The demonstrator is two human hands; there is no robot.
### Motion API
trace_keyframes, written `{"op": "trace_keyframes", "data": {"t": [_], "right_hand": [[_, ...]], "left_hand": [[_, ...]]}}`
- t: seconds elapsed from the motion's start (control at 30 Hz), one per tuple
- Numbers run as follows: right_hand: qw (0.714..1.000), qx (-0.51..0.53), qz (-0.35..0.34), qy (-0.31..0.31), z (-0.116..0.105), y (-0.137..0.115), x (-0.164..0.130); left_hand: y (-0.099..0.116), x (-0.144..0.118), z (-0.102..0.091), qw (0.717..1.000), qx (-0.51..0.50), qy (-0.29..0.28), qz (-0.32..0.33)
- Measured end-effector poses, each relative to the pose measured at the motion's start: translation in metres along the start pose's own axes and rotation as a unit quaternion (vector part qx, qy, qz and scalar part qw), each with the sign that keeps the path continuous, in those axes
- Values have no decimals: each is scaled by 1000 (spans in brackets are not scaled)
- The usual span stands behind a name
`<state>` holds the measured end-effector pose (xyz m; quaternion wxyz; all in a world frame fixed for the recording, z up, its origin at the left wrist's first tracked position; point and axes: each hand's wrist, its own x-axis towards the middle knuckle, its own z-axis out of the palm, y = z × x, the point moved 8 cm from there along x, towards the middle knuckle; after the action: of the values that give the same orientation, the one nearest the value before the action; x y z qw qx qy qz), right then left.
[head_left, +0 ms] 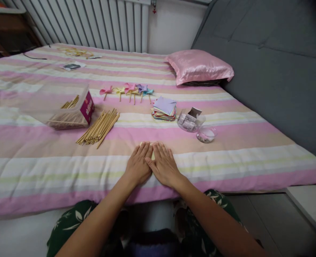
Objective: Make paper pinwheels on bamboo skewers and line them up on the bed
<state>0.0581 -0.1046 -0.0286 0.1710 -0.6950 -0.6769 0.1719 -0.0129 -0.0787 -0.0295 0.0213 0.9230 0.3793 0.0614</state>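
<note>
My left hand [139,164] and my right hand [163,163] lie flat side by side near the front edge of the bed, fingers stretched out. Beneath them is a pale yellow piece of paper [153,156], mostly covered; only bits show between and beyond the fingers. My right thumb touches the left hand. Past the hands sits a stack of coloured paper squares [164,107] with a lilac one on top. A bundle of thin wooden sticks [100,127] lies to the left. Several small paper pinwheels [130,89] on sticks rest in a row farther back.
At left a clear plastic box [86,107] lies on its side with sticks inside. Right of the stack stand a clear tub [187,123] with small packets and a small round container [206,135] of metal bits. A pink pillow [199,66] lies by the grey headboard [267,64].
</note>
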Motion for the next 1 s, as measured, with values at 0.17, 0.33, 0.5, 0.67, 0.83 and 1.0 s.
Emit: {"op": "trace_keyframes", "data": {"t": [0.17, 0.33, 0.5, 0.67, 0.83, 1.0], "right_hand": [[1000, -21, 14, -9, 0, 4, -1], [999, -28, 19, -7, 1, 7, -1], [999, -24, 25, -5, 1, 9, -1], [1000, -13, 26, 12, 0, 11, -1], [999, 18, 25, -11, 0, 13, -1], [994, 55, 32, 85, -36, 36, 9]], "left_hand": [[-3, 0, 0, 1000, 1, 4, -16], [-5, 0, -3, 1000, 5, 4, -21], [-5, 0, -6, 1000, 4, 1, -19], [-8, -1, -5, 1000, 4, 0, -22], [-8, -1, -7, 1000, -10, 3, -20], [-8, -2, -10, 999, -22, 9, -24]]}}
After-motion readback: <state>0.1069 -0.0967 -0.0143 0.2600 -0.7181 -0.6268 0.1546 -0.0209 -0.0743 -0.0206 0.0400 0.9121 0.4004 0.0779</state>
